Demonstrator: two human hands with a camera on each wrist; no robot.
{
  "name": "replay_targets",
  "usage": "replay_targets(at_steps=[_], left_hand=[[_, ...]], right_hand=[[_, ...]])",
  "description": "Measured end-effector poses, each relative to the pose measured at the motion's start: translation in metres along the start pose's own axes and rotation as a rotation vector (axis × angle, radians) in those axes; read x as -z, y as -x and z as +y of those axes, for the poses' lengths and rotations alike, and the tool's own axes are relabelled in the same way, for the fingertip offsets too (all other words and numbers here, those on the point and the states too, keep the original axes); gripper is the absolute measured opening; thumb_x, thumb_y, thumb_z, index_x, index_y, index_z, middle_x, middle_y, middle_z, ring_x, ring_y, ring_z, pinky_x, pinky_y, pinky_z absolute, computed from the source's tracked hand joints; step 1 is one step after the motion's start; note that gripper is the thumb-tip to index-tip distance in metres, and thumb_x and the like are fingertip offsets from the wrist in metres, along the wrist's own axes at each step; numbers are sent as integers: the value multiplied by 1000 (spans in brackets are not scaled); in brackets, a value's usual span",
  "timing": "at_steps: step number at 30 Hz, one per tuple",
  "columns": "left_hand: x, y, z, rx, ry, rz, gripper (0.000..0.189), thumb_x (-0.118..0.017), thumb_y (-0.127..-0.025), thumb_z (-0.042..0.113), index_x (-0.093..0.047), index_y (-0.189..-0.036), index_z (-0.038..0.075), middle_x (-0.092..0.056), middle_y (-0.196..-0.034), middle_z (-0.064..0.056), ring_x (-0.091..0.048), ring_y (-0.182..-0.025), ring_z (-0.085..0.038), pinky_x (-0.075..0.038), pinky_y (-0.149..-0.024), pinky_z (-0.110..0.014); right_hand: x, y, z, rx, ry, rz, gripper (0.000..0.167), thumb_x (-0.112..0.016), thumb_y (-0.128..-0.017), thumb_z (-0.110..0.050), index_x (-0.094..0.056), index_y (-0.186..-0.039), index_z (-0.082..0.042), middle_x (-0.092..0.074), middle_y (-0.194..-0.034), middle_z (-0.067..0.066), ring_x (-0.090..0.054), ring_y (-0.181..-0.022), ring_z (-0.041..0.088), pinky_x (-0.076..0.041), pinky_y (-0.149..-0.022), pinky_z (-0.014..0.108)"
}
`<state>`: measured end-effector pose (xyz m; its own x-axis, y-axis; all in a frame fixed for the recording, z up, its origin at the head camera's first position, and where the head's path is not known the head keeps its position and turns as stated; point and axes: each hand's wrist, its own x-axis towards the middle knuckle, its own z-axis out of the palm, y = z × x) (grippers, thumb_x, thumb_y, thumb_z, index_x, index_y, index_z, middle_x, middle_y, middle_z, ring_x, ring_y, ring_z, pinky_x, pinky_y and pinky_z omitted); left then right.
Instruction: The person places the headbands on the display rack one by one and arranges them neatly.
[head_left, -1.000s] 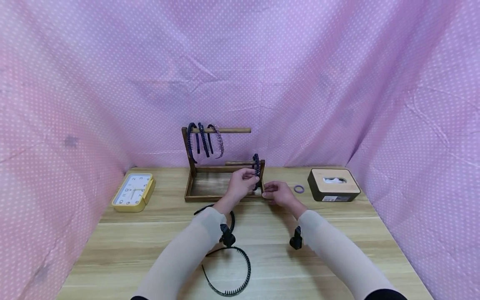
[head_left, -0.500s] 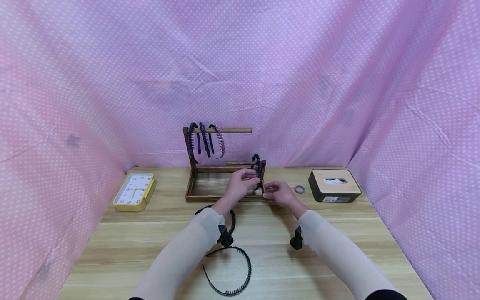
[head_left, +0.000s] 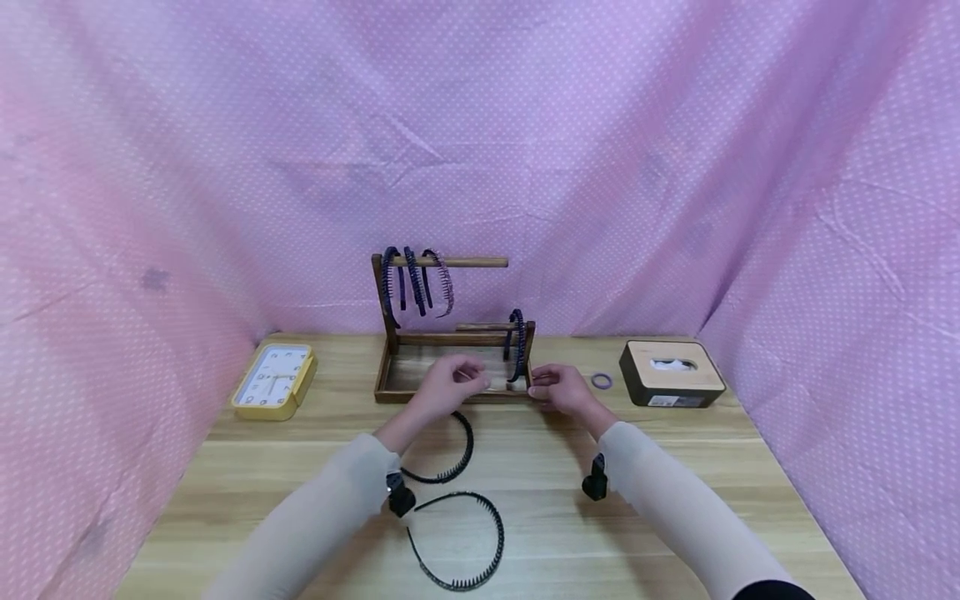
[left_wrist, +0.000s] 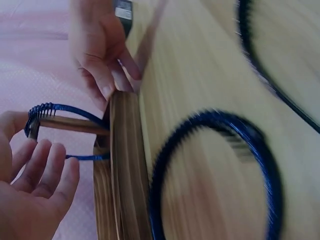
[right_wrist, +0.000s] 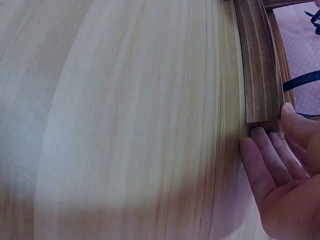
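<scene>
A dark wooden rack stands at the back, with a tray base and two bars. Its lower right bar carries a dark toothed headband. My left hand is over the front of the tray, apart from that headband, its fingers relaxed and holding nothing; the left wrist view shows them spread. At the rack's right front corner, my right hand grips the end between thumb and fingers. Three more headbands hang on the upper bar, one with pinkish trim.
Two black headbands lie on the table in front, one nearer the rack and one closer to me. A yellow clock lies left. To the right are a purple ring and a tissue box.
My left hand has let go of the headband on the lower bar and drawn back left and toward me. The headband hangs there. My right hand stays at the rack corner.
</scene>
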<state>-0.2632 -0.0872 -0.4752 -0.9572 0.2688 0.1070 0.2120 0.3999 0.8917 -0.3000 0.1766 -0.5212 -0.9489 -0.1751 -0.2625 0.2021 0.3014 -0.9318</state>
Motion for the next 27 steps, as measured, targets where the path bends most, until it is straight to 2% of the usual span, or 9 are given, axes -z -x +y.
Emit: replay_targets(at_steps=[4, 7, 12, 16, 21, 27], left_hand=[[10, 19, -7, -40, -85, -89, 25, -77, -91, 18, -74, -112, 5, -73, -96, -2, -64, -86, -12, -55, -79, -28], [16, 35, -15, -46, -123, -144, 25, -78, -90, 16, -73, -111, 2, -72, -94, -2, -64, -85, -12, -55, -77, -27], [20, 58, -29, -20, -196, -210, 24, -79, -90, 16, -73, -108, 1, -70, -90, 3, -62, -81, -10, -54, -72, -25], [19, 68, -37, -13, -243, -230, 24, -81, -88, 17, -73, -106, 3, -69, -87, 4, -63, -80, -8, -54, -72, -25], [15, 80, -40, 11, -245, -261, 23, -80, -88, 16, -73, -105, 5, -69, -89, 4, -63, -84, -10, -55, -75, -26], [10, 87, -44, 14, -264, -280, 23, -82, -86, 16, -73, -104, 4, -69, -88, 4, -62, -83, -10, -54, -74, -26]], right_hand=[[1, 3, -1, -7, 1, 1, 42, -69, -96, 0, -58, -136, 5, -63, -134, 27, -70, -103, 25, -62, -84, 44], [0, 3, -1, -13, 5, -4, 42, -69, -96, -1, -58, -136, 4, -62, -134, 27, -70, -104, 25, -62, -85, 44], [0, 2, -2, -16, 9, -5, 42, -68, -97, -2, -57, -137, 3, -62, -135, 26, -69, -106, 26, -62, -86, 45], [1, 2, -3, -12, 13, 1, 42, -68, -97, -2, -58, -137, 3, -62, -135, 26, -69, -107, 27, -62, -85, 45], [1, 3, -3, -9, 12, -5, 42, -68, -97, -1, -57, -137, 4, -62, -136, 27, -69, -105, 27, -62, -86, 45], [0, 4, -3, -9, 13, -6, 42, -68, -97, -2, -58, -137, 3, -62, -136, 26, -69, -105, 27, -62, -86, 46]])
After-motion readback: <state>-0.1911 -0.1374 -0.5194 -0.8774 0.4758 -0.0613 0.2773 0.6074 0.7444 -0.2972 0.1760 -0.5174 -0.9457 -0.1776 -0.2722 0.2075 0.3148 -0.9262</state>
